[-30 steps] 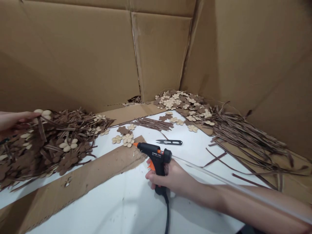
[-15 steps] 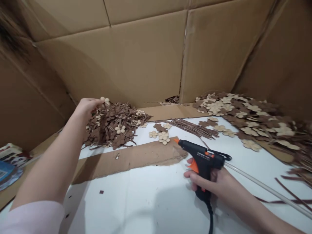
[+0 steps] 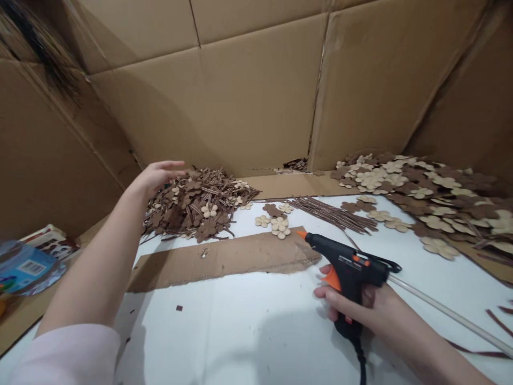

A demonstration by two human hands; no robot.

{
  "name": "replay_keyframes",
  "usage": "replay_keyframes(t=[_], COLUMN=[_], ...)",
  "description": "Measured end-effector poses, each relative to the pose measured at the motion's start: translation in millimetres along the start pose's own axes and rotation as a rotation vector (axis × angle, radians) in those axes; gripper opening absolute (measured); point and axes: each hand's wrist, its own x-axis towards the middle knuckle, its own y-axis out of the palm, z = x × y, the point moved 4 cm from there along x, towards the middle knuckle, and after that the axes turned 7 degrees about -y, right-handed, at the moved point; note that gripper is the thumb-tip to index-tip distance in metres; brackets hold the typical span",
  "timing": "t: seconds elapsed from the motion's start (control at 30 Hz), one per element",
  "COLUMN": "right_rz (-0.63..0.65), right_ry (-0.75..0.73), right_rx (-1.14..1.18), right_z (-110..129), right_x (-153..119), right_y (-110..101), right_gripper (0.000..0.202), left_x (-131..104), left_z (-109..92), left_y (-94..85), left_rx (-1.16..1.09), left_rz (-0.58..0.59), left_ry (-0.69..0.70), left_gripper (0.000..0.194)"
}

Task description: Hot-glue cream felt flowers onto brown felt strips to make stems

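My left hand (image 3: pixel 160 176) is at the left edge of a heap of brown and cream flower pieces with thin stems (image 3: pixel 188 206). Its fingers are stretched out and apart, with nothing held. My right hand (image 3: pixel 352 305) is wrapped round the handle of a black and orange glue gun (image 3: pixel 348 262), a clear glue stick (image 3: pixel 449 307) coming out of its back. The gun's orange tip points left, over the right end of a cardboard strip (image 3: pixel 232 256). Near that tip, several loose flowers (image 3: pixel 280 228) lie partly on the strip.
Behind stands a cardboard wall (image 3: pixel 256 107). A bundle of thin brown strips (image 3: pixel 332 214) lies at centre right, and a large pile of flower cut-outs (image 3: pixel 433 192) at the back right. A blue packet (image 3: pixel 28 267) is at the far left; a cord hangs from the gun.
My left hand has let go of the cream flower it held at the heap, and its fingers have opened. The view has shifted left; my right hand still holds the gun.
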Motion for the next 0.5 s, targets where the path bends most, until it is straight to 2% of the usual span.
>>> replay_keyframes(t=[0.1, 0.27, 0.33, 0.4, 0.5], right_rz=[-0.004, 0.056, 0.08, 0.083, 0.081], right_ry=[-0.002, 0.043, 0.065, 0.063, 0.061], right_rx=[-0.004, -0.025, 0.01, 0.054, 0.072], right_z=[1, -2, -4, -4, -1], right_x=[0, 1, 1, 2, 3], right_y=[0, -2, -2, -1, -2], right_gripper=[0.05, 0.051, 0.052, 0.051, 0.047], left_x=[-9, -15, -22, -33, -53], left_z=[1, -16, -25, -33, -40], left_y=[-2.4, -28.4, -29.5, -20.1, 11.4], left_rx=[0.129, 0.309, 0.354, 0.383, 0.401], left_rz=[0.03, -0.265, -0.315, -0.28, -0.107], left_ry=[0.02, 0.072, 0.103, 0.145, 0.22], left_gripper=[0.024, 0.028, 0.032, 0.033, 0.027])
